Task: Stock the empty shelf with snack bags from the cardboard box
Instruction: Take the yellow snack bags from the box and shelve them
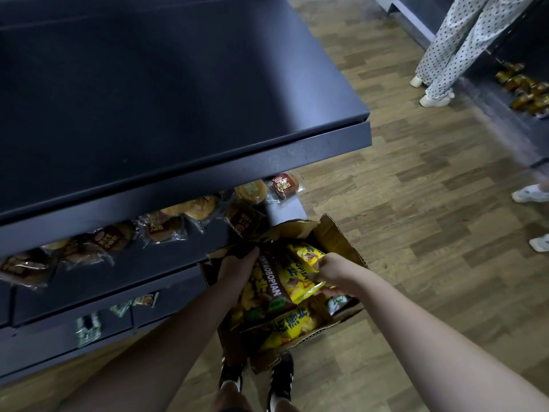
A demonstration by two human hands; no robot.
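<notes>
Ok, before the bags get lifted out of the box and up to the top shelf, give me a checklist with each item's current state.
1. Right hand grips a yellow snack bag: ok.
2. Left hand has a bag secured: cannot tell; it rests on the brown-striped bag, fingers hidden.
3. Top shelf has free space: ok, bare dark surface.
4. Cardboard box flaps open, not trapping bags: ok.
5. Lift path past the shelf's front edge: ok, nothing overhangs.
6. Bread packets on the lower shelf clear of the arms: ok.
</notes>
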